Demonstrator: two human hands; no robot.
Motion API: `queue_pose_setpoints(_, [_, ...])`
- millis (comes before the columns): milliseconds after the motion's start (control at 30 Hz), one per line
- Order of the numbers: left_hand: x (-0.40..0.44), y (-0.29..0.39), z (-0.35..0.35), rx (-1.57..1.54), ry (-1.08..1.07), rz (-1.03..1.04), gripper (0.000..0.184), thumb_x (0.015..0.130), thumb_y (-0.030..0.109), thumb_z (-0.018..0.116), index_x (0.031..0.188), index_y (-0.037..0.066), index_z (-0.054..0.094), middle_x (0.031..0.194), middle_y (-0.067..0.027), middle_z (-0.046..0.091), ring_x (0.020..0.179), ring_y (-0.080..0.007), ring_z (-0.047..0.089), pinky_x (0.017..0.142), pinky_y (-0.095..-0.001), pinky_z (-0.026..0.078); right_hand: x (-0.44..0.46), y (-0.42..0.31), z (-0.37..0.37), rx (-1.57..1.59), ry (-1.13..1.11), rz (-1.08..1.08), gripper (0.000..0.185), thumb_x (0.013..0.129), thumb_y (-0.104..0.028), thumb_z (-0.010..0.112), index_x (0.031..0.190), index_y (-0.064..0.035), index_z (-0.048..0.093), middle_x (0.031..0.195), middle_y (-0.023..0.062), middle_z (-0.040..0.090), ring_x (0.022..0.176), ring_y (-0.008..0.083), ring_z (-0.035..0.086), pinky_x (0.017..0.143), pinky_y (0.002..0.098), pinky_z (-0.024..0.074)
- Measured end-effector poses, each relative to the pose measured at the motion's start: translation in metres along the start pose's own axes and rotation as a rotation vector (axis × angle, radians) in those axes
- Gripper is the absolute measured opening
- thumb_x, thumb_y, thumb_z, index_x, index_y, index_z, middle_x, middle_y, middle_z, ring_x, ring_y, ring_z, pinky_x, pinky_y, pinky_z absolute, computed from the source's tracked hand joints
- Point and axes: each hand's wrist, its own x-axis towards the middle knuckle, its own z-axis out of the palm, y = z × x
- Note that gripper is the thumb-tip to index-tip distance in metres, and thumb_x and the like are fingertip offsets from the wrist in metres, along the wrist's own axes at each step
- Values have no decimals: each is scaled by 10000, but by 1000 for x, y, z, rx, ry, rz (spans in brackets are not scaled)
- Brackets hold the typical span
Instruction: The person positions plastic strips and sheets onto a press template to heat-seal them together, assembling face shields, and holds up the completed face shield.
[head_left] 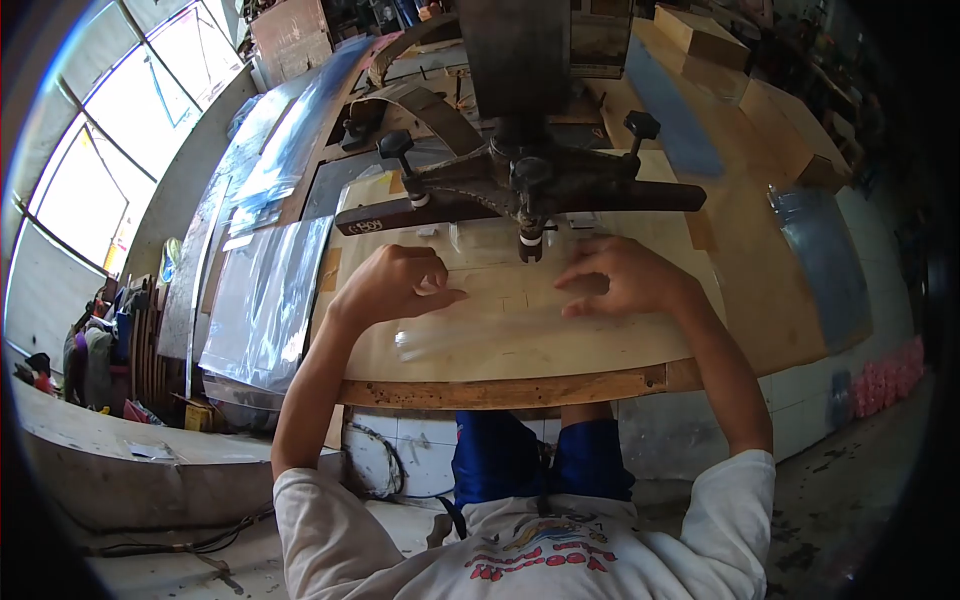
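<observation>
My left hand [400,286] hovers over the left part of the pale work board [620,348], its fingers curled, with a gap between thumb and fingers and nothing visible in them. My right hand [622,278] is above the board's right part, fingers and thumb apart, holding nothing visible. Between and below the hands, a clear plastic strip or sheet [430,342] lies blurred on the board. A dark metal press head [530,243] points down at the board between my hands, under a long metal bar [640,195].
Stacked clear plastic sheets [262,305] lie at the left. Bluish sheets [822,262] and cardboard boxes [790,125] are at the right. The press column [515,60] rises behind the bar. A wooden edge [510,392] borders the table in front of me.
</observation>
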Motion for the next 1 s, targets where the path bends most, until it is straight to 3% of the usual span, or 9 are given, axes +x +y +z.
queue_pose_setpoints(100, [4,-6,10,-29,-33,24,371,791,333,849,713,36,639,689,-76,647,632,-276,658,620,-360,525,4,-5,-1,70,-138,53,469,730,-427,873,1060,-111,769,1025,99,701,970,287,673,901,402,514])
queue_pose_setpoints(300, [7,-6,17,45,-103,118,525,788,489,795,653,34,572,641,-90,581,605,-296,602,587,-398,466,4,-9,-3,101,-193,39,555,647,-434,916,1076,-118,762,963,88,688,926,265,664,864,386,525])
queue_pose_setpoints(400, [13,-15,22,58,-116,158,557,784,528,777,631,42,551,625,-91,564,604,-294,599,575,-400,454,1,-11,0,102,-145,-82,589,615,-427,933,1089,-124,759,928,74,680,902,254,663,850,379,529])
queue_pose_setpoints(667, [5,-4,19,-51,-154,113,554,747,522,824,571,68,560,531,-50,557,493,-260,568,527,-362,445,4,-9,5,135,-168,-80,474,693,-362,900,1074,-116,762,908,67,682,887,238,667,832,371,534])
queue_pose_setpoints(1000, [5,1,19,-43,-143,82,546,746,490,841,548,72,552,506,-40,543,479,-247,564,522,-342,445,4,-10,4,156,-170,-31,370,756,-318,862,1046,-110,764,874,60,680,857,225,668,802,361,538])
